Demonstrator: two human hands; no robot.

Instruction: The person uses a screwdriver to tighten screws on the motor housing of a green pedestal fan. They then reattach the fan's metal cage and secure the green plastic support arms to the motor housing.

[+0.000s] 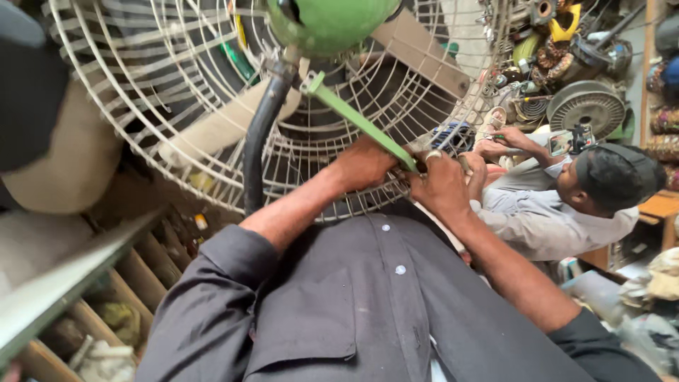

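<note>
Left hand [364, 164], right hand [442, 185] meet at fan guard [177, 106] rim; fingers curled on green bracket [357, 119].

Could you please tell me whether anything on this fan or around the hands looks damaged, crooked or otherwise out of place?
Nothing looks clearly damaged. The wire guard appears evenly spaced and unbent where visible. The left hand and right hand meet at the lower end of the green strut. The shelves behind are cluttered, but nothing looks spilled.
</note>
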